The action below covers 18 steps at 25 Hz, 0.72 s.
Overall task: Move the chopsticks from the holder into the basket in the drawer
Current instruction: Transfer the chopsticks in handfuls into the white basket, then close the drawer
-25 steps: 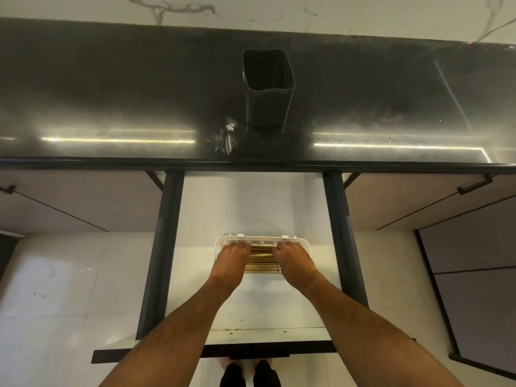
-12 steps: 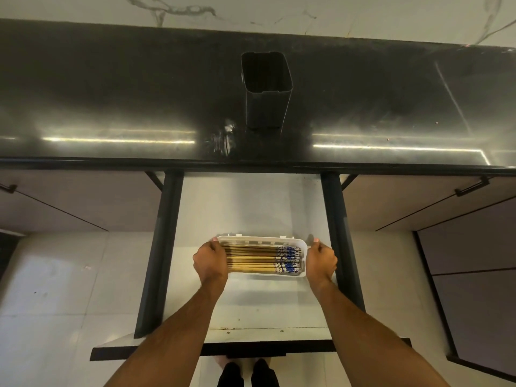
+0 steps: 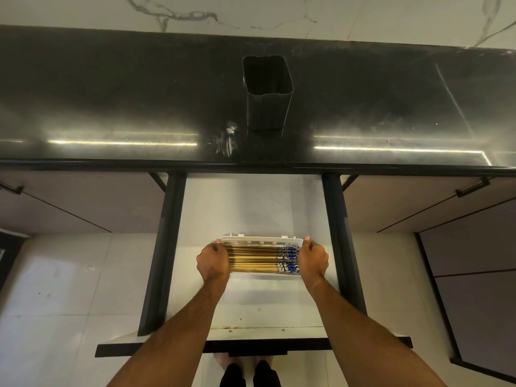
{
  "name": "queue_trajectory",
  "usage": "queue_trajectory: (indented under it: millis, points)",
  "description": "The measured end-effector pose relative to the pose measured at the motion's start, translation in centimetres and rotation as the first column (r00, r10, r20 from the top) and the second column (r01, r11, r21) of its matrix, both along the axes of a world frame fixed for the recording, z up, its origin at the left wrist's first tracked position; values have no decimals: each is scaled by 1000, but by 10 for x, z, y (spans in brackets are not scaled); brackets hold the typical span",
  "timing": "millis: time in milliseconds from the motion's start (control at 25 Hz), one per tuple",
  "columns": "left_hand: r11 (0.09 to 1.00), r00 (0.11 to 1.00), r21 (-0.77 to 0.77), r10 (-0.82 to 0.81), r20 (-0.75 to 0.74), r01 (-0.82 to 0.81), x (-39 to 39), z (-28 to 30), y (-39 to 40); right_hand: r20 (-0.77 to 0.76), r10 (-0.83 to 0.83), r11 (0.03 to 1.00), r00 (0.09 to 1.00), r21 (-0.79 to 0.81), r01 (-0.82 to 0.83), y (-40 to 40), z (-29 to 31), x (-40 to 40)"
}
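The chopsticks [image 3: 258, 259] lie side by side in the white basket [image 3: 261, 241], which sits on the floor of the open drawer [image 3: 251, 208]. Up on the dark counter [image 3: 111, 107], the holder [image 3: 268, 90] stands upright and looks empty. The left hand [image 3: 213, 261] and the right hand [image 3: 312, 259] are each curled around an end of the basket, gripping its short sides. The moving looks done; likely only squaring the basket and shutting the drawer remains.

Wooden chopsticks [image 3: 252, 259] with blue-patterned ends lie flat, side by side, inside the white basket [image 3: 261, 241] in the open drawer [image 3: 251, 208]; the dark holder [image 3: 268, 107] stands upright beyond the drawer.
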<state>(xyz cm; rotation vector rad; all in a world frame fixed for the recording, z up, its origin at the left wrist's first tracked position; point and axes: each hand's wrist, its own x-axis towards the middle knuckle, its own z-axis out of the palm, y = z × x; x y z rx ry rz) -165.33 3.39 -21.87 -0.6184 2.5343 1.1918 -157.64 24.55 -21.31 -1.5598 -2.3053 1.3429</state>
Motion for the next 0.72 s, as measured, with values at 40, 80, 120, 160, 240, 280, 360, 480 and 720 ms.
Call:
queue_trajectory:
  millis: [40, 80, 120, 160, 240, 280, 360, 480, 720]
  points:
    - [1000, 1000, 23, -12, 7, 12, -1, 1, -1, 4, 20, 1000, 1000, -3, -20, 1, 2, -1]
    - [999, 1000, 44, -26, 12, 25, -1, 2, -1, 10, 44, 999, 999, -2, -44, 1, 4, -2]
    - [997, 999, 62, -40, 8, 40, -1, 3, 0, 19, 69, 998, 997, 0, -69, 2, 5, -3]
    - [995, 999, 80, -55, 1, 54, 0, 6, 1, 35, 90, 996, 995, 10, -91, 3, 7, -3]
    - [992, 994, 68, -105, -26, 107, 3, 12, 4, 78, 139, 988, 987, 63, -144, 4, 12, -2]
    - [989, 989, 39, -139, -52, 141, 3, 15, 6, 101, 168, 979, 981, 98, -178, 4, 15, -4]
    - [970, 959, -29, -242, -148, 240, 15, 26, 0, 104, 231, 950, 967, 188, -247, -8, 27, 7]
    - [920, 882, -106, -391, -263, 377, 27, 42, -13, 61, 363, 875, 930, 321, -362, -29, 46, 23]
    - [811, 701, -277, -584, -410, 515, 52, 57, -19, 42, 587, 696, 809, 483, -531, -49, 59, 50]
